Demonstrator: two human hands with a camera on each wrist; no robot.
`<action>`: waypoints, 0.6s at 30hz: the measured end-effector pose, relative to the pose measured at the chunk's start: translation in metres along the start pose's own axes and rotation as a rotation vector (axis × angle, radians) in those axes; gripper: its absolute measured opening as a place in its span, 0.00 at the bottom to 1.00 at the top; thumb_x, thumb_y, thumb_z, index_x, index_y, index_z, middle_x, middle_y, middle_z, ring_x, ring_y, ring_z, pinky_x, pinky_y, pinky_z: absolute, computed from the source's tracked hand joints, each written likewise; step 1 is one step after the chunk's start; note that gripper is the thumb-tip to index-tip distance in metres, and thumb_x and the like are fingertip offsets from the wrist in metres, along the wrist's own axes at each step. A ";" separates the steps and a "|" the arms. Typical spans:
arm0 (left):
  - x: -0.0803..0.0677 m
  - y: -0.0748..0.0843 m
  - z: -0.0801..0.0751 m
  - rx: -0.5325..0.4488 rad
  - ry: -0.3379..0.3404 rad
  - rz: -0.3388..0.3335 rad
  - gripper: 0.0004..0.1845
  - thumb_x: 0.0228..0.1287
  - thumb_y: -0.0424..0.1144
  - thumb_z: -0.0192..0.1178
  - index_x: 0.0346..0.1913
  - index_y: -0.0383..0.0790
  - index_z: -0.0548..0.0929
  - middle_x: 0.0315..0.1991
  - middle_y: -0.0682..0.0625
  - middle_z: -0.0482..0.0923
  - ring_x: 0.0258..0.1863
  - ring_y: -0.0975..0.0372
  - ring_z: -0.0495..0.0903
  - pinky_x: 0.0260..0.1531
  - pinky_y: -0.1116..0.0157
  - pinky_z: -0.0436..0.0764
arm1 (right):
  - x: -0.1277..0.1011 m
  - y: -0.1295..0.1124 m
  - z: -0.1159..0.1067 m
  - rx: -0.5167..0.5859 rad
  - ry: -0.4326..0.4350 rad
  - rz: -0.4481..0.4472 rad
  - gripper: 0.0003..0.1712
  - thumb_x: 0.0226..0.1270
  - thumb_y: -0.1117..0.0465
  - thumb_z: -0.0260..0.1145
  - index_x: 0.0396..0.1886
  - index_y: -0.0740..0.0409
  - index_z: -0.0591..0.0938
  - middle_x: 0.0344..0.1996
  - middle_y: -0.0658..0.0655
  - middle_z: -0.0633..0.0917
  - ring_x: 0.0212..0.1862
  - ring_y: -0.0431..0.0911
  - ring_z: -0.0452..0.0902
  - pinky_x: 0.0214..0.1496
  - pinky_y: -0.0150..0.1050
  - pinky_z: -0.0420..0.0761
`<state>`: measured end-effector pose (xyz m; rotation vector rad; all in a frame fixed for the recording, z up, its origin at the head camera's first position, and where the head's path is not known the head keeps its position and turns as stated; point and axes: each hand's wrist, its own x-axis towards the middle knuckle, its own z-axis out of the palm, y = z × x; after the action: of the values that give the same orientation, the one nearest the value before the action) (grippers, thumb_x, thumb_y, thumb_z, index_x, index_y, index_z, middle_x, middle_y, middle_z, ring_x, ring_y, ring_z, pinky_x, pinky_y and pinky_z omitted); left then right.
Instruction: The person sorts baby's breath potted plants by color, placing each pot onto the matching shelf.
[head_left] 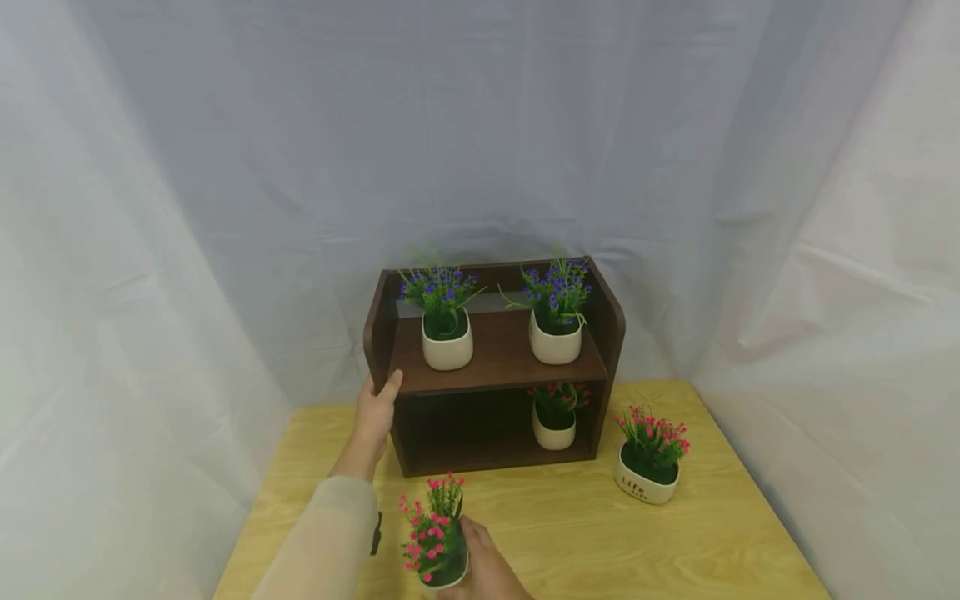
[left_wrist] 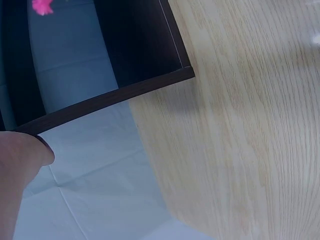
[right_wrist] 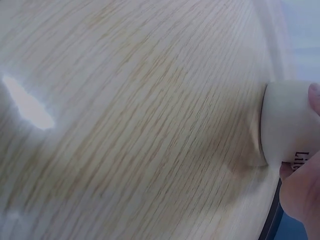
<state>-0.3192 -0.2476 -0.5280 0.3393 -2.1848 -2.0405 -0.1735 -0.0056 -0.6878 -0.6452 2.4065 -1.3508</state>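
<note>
A dark brown two-level shelf (head_left: 495, 367) stands at the back of the wooden table (head_left: 570, 533). My left hand (head_left: 382, 398) grips its left side wall, thumb on the front edge; the left wrist view shows a finger (left_wrist: 25, 150) against the dark panel (left_wrist: 115, 95). My right hand (head_left: 474, 557) holds a white pot of pink flowers (head_left: 435, 533) low at the table's front edge. In the right wrist view the fingers (right_wrist: 300, 195) wrap that pot (right_wrist: 285, 125), whose base is at the tabletop (right_wrist: 150, 125).
Two white pots of purple flowers (head_left: 447, 333) (head_left: 556, 329) stand on the upper level. A pink-flowered pot (head_left: 554, 421) sits at the right of the lower level. Another pink-flowered pot (head_left: 648, 467) stands on the table right of the shelf. White cloth (head_left: 150, 250) hangs all around.
</note>
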 end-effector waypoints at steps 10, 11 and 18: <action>-0.002 0.002 0.001 0.011 0.017 0.027 0.39 0.85 0.60 0.53 0.88 0.47 0.57 0.88 0.39 0.55 0.89 0.41 0.50 0.89 0.39 0.50 | 0.005 -0.004 -0.003 0.000 0.066 0.022 0.66 0.51 0.51 0.90 0.84 0.61 0.62 0.77 0.71 0.71 0.73 0.71 0.75 0.72 0.69 0.80; -0.002 0.002 0.001 0.013 0.021 0.029 0.39 0.85 0.60 0.53 0.87 0.47 0.58 0.88 0.39 0.55 0.89 0.41 0.51 0.89 0.39 0.50 | 0.006 -0.004 -0.004 -0.008 0.075 0.034 0.66 0.51 0.51 0.90 0.84 0.63 0.62 0.77 0.71 0.71 0.73 0.71 0.75 0.73 0.69 0.79; -0.002 0.000 0.002 0.007 0.035 0.036 0.38 0.84 0.59 0.55 0.86 0.46 0.60 0.87 0.38 0.57 0.88 0.40 0.52 0.89 0.38 0.51 | 0.013 -0.006 -0.017 -0.034 0.125 0.042 0.66 0.53 0.53 0.89 0.85 0.63 0.61 0.79 0.70 0.70 0.76 0.69 0.73 0.76 0.69 0.76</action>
<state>-0.3182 -0.2449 -0.5282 0.3318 -2.1624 -1.9935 -0.1911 -0.0023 -0.6743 -0.5297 2.5316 -1.3735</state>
